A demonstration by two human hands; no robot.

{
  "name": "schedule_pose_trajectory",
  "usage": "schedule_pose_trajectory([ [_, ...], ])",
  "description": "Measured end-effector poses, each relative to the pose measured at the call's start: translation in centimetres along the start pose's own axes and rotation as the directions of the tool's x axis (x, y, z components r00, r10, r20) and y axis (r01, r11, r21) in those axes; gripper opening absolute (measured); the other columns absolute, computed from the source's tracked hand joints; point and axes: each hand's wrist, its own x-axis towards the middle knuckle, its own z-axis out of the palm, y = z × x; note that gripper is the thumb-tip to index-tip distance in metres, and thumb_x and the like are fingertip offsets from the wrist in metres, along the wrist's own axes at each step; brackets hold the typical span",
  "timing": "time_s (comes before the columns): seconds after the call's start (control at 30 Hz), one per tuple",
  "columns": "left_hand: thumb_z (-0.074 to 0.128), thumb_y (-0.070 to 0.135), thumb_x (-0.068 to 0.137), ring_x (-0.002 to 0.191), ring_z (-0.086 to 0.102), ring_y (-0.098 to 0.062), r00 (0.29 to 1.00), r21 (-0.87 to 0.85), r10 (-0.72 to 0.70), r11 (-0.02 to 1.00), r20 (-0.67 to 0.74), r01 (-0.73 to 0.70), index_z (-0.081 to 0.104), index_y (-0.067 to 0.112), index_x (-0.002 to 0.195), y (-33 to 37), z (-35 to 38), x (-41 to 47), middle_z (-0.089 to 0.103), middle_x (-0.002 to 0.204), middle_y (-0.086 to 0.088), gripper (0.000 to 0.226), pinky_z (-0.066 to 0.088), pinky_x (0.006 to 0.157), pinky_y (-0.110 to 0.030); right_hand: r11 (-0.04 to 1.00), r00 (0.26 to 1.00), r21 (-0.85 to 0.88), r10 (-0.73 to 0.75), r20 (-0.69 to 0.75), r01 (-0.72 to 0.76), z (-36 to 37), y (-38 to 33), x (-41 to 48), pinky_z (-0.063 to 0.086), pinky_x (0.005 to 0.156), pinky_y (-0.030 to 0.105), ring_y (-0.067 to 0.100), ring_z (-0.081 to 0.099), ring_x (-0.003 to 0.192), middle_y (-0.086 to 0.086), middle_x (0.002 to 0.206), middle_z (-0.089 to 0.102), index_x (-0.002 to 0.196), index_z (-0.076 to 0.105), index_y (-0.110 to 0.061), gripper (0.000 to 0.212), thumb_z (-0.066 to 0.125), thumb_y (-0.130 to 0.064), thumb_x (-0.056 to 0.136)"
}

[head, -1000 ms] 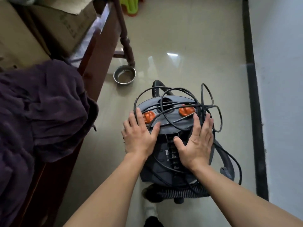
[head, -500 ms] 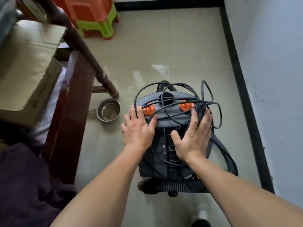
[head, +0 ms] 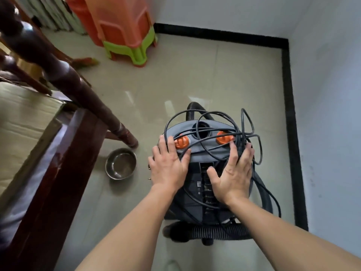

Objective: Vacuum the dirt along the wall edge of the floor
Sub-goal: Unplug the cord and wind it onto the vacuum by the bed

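Note:
A dark grey canister vacuum (head: 203,151) with two orange knobs stands on the beige tiled floor (head: 195,85). A loose black power cord (head: 244,133) lies coiled over its top, and its ribbed hose (head: 213,232) curls round the near side. My left hand (head: 166,165) presses flat on the vacuum's left top with straight fingers. My right hand (head: 233,173) lies flat on the right top, its fingers over the cord. A black skirting strip (head: 291,118) marks the wall edge to the right and at the far end.
A dark wooden bed frame (head: 64,173) and its turned post (head: 78,87) stand on the left, with a steel bowl (head: 120,166) on the floor beside the vacuum. Stacked orange and green plastic stools (head: 125,36) stand at the far wall. White walls close the corner at right.
The vacuum and both hands on it have moved forward along the floor towards the far corner. The stools and the end wall have come closer, and the purple blanket has left the view.

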Motion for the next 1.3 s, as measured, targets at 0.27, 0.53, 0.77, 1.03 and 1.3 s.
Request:
schedule_pose_trajectory([
  [0.27,0.012,0.065,0.09,0.12,0.042,-0.033,0.999,-0.034,0.023,0.999,0.029,-0.022,0.025,0.016,0.148,3.9,-0.9,11.4,0.028,0.154,-0.014,0.078,0.04,0.088,-0.045,0.997,0.998,-0.073,-0.035,0.044,0.038,-2.5,-1.5,13.8,0.011,0.122,0.053,0.026,-0.018,0.151,0.009,0.163,-0.021,0.157,-0.004,-0.026,0.102,0.045,-0.06,0.074],
  [0.53,0.017,0.062,0.091,0.12,0.04,-0.032,0.997,0.004,-0.041,0.999,0.06,0.041,0.022,0.017,0.148,5.3,-2.5,21.5,0.025,0.156,-0.013,0.073,0.037,0.09,-0.045,0.993,0.992,-0.031,-0.111,0.056,0.113,-2.3,-5.3,24.5,0.008,0.121,0.052,0.031,-0.016,0.151,0.015,0.163,-0.019,0.156,-0.001,-0.026,0.098,0.042,-0.061,0.074],
  [0.77,0.029,0.058,0.092,0.123,0.04,-0.035,0.969,-0.015,-0.248,0.969,0.013,0.248,0.027,0.013,0.146,3.4,-4.1,27.6,0.033,0.15,-0.016,0.07,0.038,0.096,-0.048,0.955,0.943,-0.017,-0.29,0.165,0.297,-0.4,-10.7,33.0,0.009,0.12,0.057,0.032,-0.023,0.15,0.015,0.162,-0.023,0.155,-0.004,-0.029,0.1,0.039,-0.066,0.073],
  [1.03,0.015,0.063,0.09,0.124,0.041,-0.04,0.831,-0.086,-0.556,0.828,0.01,0.554,0.025,0.011,0.146,-0.3,-5.7,31.1,0.038,0.142,-0.021,0.077,0.039,0.099,-0.054,0.815,0.773,-0.033,-0.536,0.34,0.579,2.2,-18.9,39.6,0.003,0.12,0.055,0.027,-0.031,0.147,0.009,0.16,-0.033,0.154,-0.013,-0.036,0.1,0.033,-0.071,0.072],
  [1.3,0.007,0.065,0.087,0.13,0.036,-0.039,0.716,-0.137,-0.697,0.706,0.041,0.695,0.019,0.014,0.15,-6.8,-8.1,36.2,0.03,0.151,-0.019,0.081,0.036,0.101,-0.051,0.706,0.649,-0.028,-0.634,0.421,0.708,6.2,-29.2,43.8,0.009,0.121,0.054,0.025,-0.028,0.149,0.007,0.161,-0.032,0.154,-0.012,-0.037,0.099,0.032,-0.073,0.074],
])
